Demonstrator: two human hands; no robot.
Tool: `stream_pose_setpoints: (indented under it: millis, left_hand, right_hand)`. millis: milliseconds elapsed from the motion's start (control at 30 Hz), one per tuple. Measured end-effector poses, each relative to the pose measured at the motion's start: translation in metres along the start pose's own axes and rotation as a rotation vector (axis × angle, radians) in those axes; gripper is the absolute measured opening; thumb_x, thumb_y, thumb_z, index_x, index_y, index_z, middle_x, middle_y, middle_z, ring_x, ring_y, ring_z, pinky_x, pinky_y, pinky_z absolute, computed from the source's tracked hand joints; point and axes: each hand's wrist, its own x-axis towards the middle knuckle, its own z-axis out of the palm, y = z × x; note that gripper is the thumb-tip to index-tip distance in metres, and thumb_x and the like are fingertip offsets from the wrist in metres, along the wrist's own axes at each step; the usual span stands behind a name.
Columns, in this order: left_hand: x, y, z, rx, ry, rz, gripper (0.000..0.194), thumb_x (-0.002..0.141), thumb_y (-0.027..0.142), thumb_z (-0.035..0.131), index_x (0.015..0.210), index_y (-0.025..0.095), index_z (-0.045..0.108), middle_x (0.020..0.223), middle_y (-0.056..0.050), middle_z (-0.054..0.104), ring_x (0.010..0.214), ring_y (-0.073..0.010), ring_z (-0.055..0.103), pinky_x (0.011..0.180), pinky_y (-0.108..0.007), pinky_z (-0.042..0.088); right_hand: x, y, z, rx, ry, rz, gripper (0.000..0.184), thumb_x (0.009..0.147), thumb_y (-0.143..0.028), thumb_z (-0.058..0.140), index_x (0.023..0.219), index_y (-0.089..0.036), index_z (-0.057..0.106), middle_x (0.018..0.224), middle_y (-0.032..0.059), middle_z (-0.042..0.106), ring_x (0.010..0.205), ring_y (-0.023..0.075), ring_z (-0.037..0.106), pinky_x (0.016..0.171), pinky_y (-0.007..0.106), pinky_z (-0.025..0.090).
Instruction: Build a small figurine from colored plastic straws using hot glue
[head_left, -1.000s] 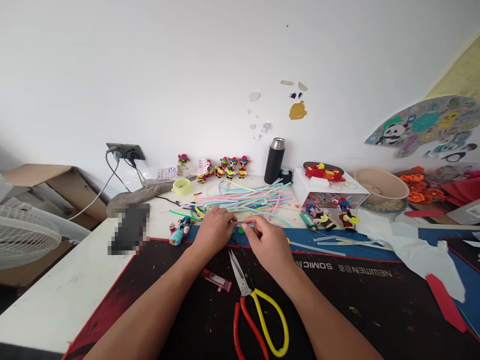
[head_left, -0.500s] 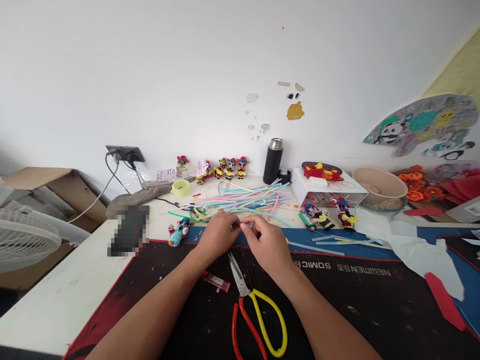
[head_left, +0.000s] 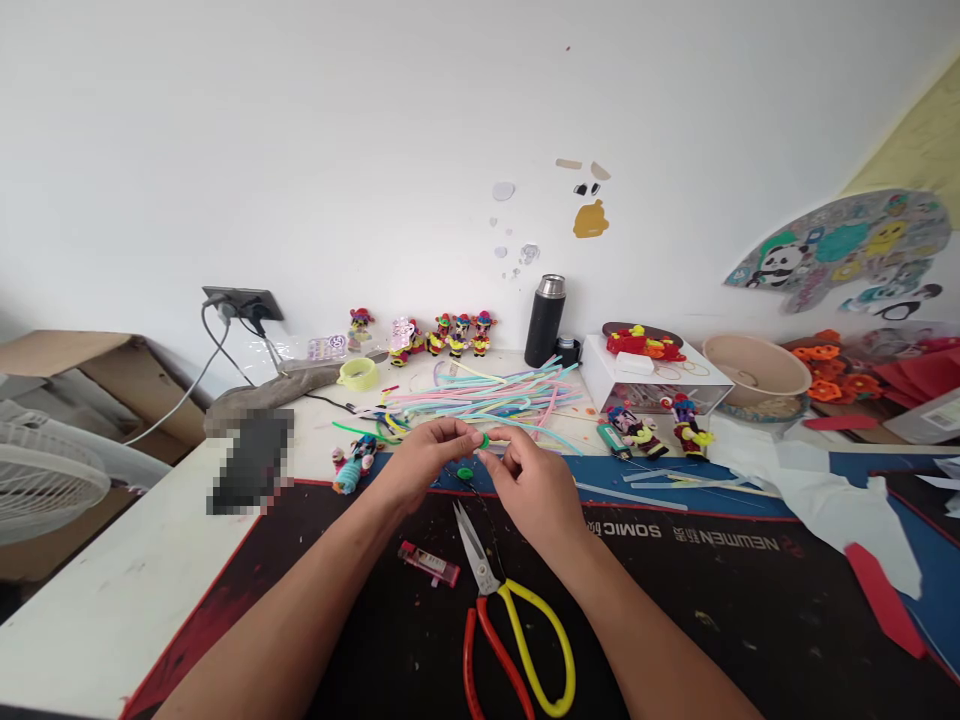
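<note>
My left hand (head_left: pixel 431 455) and my right hand (head_left: pixel 529 480) meet above the front edge of the pipe-cleaner pile (head_left: pixel 480 395). Fingertips of both pinch one small green piece (head_left: pixel 484 440), its exact shape partly covered. A second green disc (head_left: pixel 465 474) hangs just below, and a thin dark strand runs down from it past my right hand. Beneath the hands lie scissors (head_left: pixel 484 575), blades slightly parted, with one red and one yellow handle. Left of the blades is a small pink-and-clear plastic case (head_left: pixel 429 564).
Small costumed figures (head_left: pixel 460 335) stand along the wall, beside a black thermos (head_left: pixel 545 320). A white box (head_left: pixel 656 375) and a beige bowl (head_left: pixel 757 365) are at right. More figures (head_left: pixel 634 430) lie nearer. White tissue (head_left: pixel 810 490) covers part of the black mat (head_left: pixel 712 620). A fan (head_left: pixel 52 470) is at left.
My left hand has shifted slightly left and turned, uncovering the green piece at the fingertips and the green disc below. The scissors and case stay put.
</note>
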Motion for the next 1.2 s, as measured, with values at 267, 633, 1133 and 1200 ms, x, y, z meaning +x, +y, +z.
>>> stream_pose_setpoints:
  millis: [267, 633, 1133, 1200]
  left_hand:
    - [-0.0003, -0.0025, -0.0021, -0.081, -0.071, -0.080, 0.033, 0.069, 0.046, 0.090, 0.071, 0.017, 0.074, 0.069, -0.001, 0.063, 0.064, -0.0127, 0.050, 0.063, -0.025, 0.039]
    - [0.0008, -0.0021, -0.0061, -0.081, -0.095, -0.119, 0.037, 0.066, 0.047, 0.092, 0.066, 0.015, 0.072, 0.066, -0.001, 0.061, 0.063, -0.0114, 0.045, 0.061, -0.025, 0.034]
    - [-0.0011, 0.0026, -0.0065, 0.031, -0.088, -0.128, 0.040, 0.062, 0.051, 0.090, 0.068, 0.016, 0.073, 0.066, -0.002, 0.064, 0.064, -0.0137, 0.048, 0.064, -0.028, 0.036]
    - [-0.0016, 0.0034, -0.0066, 0.088, -0.094, -0.103, 0.040, 0.065, 0.053, 0.087, 0.070, 0.016, 0.073, 0.066, -0.002, 0.064, 0.064, -0.0144, 0.049, 0.064, -0.028, 0.036]
  right_hand:
    - [-0.0007, 0.0002, -0.0012, -0.115, -0.002, -0.074, 0.022, 0.102, -0.029, 0.059, 0.116, -0.023, 0.074, 0.064, -0.0013, 0.068, 0.056, 0.0185, 0.060, 0.058, 0.028, 0.031]
    - [-0.0014, 0.0024, 0.0014, -0.115, 0.015, -0.094, 0.021, 0.101, -0.030, 0.062, 0.115, -0.022, 0.075, 0.067, -0.0011, 0.072, 0.056, 0.0182, 0.063, 0.058, 0.028, 0.032]
    - [-0.0006, 0.0001, -0.0010, -0.173, -0.066, -0.071, 0.014, 0.101, -0.028, 0.065, 0.105, -0.021, 0.077, 0.067, 0.0000, 0.073, 0.060, 0.0195, 0.067, 0.058, 0.028, 0.031]
    - [-0.0005, 0.0005, -0.0003, -0.178, -0.075, -0.067, 0.015, 0.101, -0.028, 0.065, 0.106, -0.022, 0.077, 0.067, 0.0001, 0.074, 0.061, 0.0195, 0.067, 0.059, 0.028, 0.031]
